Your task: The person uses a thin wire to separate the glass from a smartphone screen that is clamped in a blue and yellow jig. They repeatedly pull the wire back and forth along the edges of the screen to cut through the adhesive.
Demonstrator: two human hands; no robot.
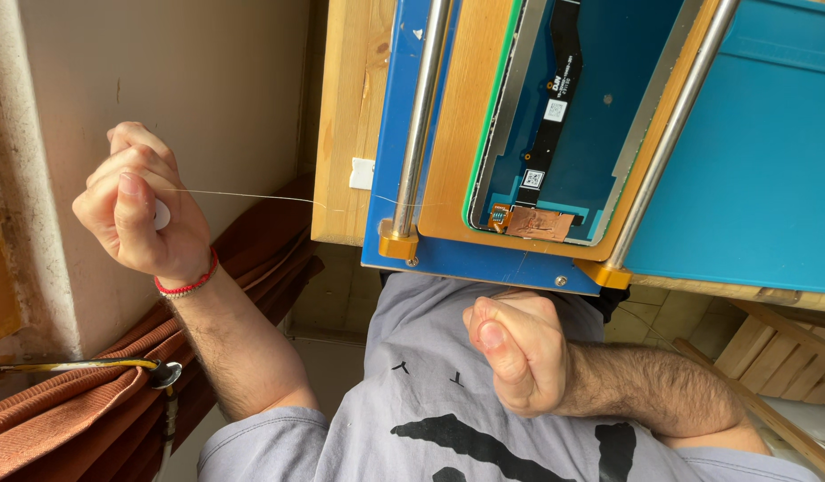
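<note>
My left hand (140, 210) is a closed fist out to the left of the wooden table (345, 116), pinching a thin wire (252, 196) and a small white piece. The wire runs taut to the right, over the table's edge, to the left metal rod (420, 116) of a blue fixture plate (470, 259). A phone display panel (564, 107) lies back-up on the fixture, with a black flex cable and copper foil (539, 221). My right hand (511, 353) is a closed fist in front of my grey shirt, just below the plate's near edge. No wire shows in it.
A second metal rod (676, 125) with a gold bracket (604, 275) crosses the fixture on the right, beside a blue mat (752, 161). A rust-coloured curtain (82, 393) and a wall are on the left. Wooden slats (787, 357) lie at lower right.
</note>
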